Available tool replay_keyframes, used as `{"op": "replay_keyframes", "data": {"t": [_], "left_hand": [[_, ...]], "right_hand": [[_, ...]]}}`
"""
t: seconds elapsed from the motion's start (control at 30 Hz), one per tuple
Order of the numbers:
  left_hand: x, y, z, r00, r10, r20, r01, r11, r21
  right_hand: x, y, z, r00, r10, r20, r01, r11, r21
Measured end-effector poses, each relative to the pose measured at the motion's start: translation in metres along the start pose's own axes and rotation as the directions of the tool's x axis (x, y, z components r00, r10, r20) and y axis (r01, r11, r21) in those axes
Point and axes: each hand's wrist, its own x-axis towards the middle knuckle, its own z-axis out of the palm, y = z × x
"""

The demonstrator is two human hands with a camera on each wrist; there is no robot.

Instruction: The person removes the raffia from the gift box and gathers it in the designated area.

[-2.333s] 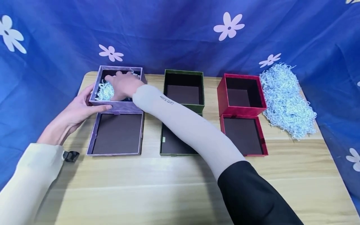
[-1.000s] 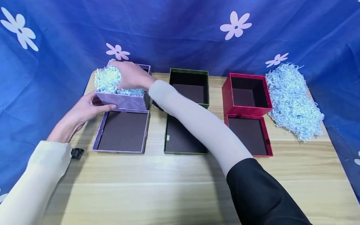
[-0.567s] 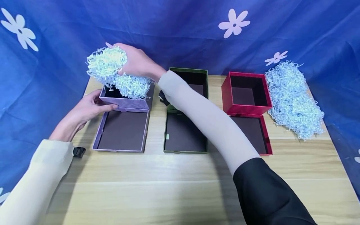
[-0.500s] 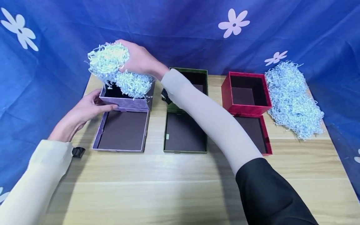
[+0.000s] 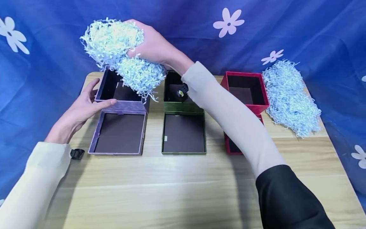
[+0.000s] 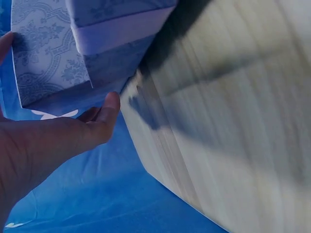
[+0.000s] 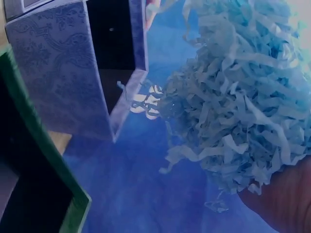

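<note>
My right hand (image 5: 155, 44) grips a big clump of pale blue shredded paper (image 5: 114, 38) above the purple box (image 5: 125, 106). Loose strands hang from the clump, which fills much of the right wrist view. The box's dark inside shows below it, partly covered by the paper. At the box's front left corner is my left hand (image 5: 75, 111), its thumb stretched along the front rim and its fingers spread beside the left wall. The left wrist view shows the thumb (image 6: 111, 104) right by the box's patterned wall (image 6: 43, 63). The purple lid (image 5: 120, 133) lies inside-up in front.
A green box (image 5: 183, 106), partly behind my right wrist, has its lid (image 5: 184, 133) in front. Farther right stands a red box (image 5: 244, 92), its lid partly under my forearm. A shredded paper heap (image 5: 291, 98) lies at the table's right. Blue cloth (image 5: 183, 19) hangs behind.
My right hand reached into the purple box, took hold of the shredded paper and lifted it out, upward. My left hand stayed at the box's corner; its fingers have now spread from the wall.
</note>
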Motion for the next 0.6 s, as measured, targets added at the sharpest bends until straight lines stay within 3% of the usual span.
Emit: {"op": "replay_keyframes", "data": {"t": [0.27, 0.43, 0.6], "left_hand": [[0.009, 0.005, -0.007, 1.000, 0.029, 0.007, -0.028, 0.999, -0.042], [0.011, -0.001, -0.009, 0.996, 0.085, 0.007, -0.085, 0.996, -0.036], [0.007, -0.009, -0.011, 0.995, 0.097, -0.032, -0.097, 0.995, 0.002]], "right_hand": [[-0.030, 0.008, -0.033, 0.998, 0.005, -0.067, -0.005, 1.000, 0.004], [-0.055, 0.024, -0.055, 0.998, 0.002, -0.063, 0.006, 0.992, 0.123], [-0.087, 0.042, -0.076, 0.997, -0.002, -0.073, 0.020, 0.968, 0.250]]}}
